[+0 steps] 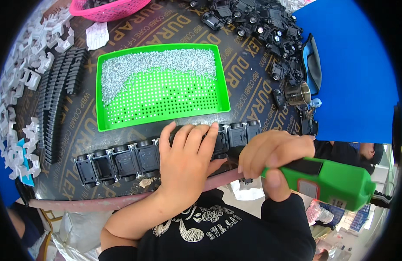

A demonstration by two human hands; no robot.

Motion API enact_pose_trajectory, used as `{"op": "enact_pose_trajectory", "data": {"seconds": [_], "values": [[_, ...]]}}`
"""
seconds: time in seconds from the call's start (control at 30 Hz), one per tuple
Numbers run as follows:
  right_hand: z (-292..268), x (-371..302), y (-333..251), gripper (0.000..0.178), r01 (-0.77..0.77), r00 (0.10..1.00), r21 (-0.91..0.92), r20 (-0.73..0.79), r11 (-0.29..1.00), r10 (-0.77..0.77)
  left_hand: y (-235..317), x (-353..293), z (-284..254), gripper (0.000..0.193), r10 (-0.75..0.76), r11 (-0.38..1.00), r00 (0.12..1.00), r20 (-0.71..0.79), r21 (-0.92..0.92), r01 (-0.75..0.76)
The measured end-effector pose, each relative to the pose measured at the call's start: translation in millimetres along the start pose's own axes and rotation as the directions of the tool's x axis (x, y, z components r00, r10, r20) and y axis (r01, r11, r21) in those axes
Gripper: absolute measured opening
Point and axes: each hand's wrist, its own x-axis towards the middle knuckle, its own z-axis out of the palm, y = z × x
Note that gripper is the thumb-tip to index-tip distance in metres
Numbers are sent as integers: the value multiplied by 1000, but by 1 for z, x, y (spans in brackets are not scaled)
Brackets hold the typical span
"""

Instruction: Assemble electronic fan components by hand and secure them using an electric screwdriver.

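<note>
Right hand (277,152) has its grip wrapped round a chunky green-and-black power tool (338,180), nose end right by a row of black plastic toy-car chassis (146,158) along the near edge of the dark, gold-printed tabletop (249,82). Left hand (186,156) is spread over that row, can't tell if its grip's pinching any. Just beyond: a green perforated plastic tray (142,89) of silver screws (166,58).

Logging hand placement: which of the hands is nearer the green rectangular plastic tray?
Left. The left hand is just in front of the tray; the right hand, gripping the green-and-black handheld tool, is farther off, past the tray's near right corner.
</note>
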Motion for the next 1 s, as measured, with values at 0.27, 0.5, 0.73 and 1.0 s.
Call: {"op": "enact_pose_trajectory", "data": {"seconds": [0.27, 0.5, 0.73, 1.0], "values": [[-19, 46, 20, 25, 76, 910, -67, -403, 995, -97, 0, 0, -1, 69, 30, 999, 999, 26, 36, -31], [-31, 61, 73, 21, -10, 937, -195, -345, 981, -59, -2, 1, -9, 70, -1, 1000, 997, 73, 5, 0], [-30, 60, 75, 22, -17, 931, -219, -360, 976, -64, -3, 0, -8, 67, -5, 1000, 998, 60, -2, 5], [-34, 50, 23, 28, 29, 952, -120, -299, 992, -64, -4, -1, -7, 67, -5, 1000, 999, 49, -4, 5]]}}
